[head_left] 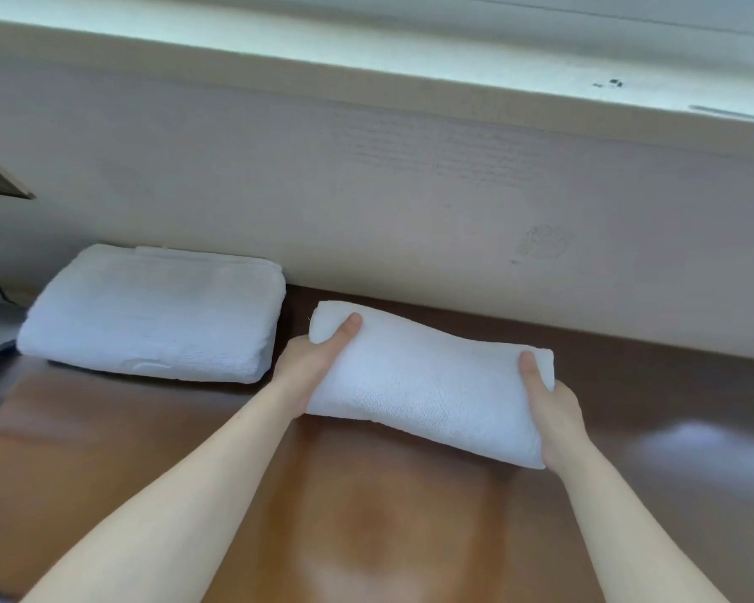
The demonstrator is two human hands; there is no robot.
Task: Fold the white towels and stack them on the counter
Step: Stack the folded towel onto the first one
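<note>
Both hands, left hand (pixel 312 363) and right hand (pixel 551 406), grip a folded towel's (pixel 427 380) ends; its sagging middle could unfold before reaching the stack (pixel 149 315) beside the left hand.

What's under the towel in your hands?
Only brown counter shows around the held towel. The left hand and right hand grip its ends, thumbs on top; their fingers are hidden beneath.

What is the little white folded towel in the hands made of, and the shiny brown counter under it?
The little white folded towel looks like soft terry cloth, likely cotton: matte, with a fine nubbly pile. The shiny brown counter looks like varnished wood or wood-look laminate; it is smooth and reflects pale light patches.
</note>
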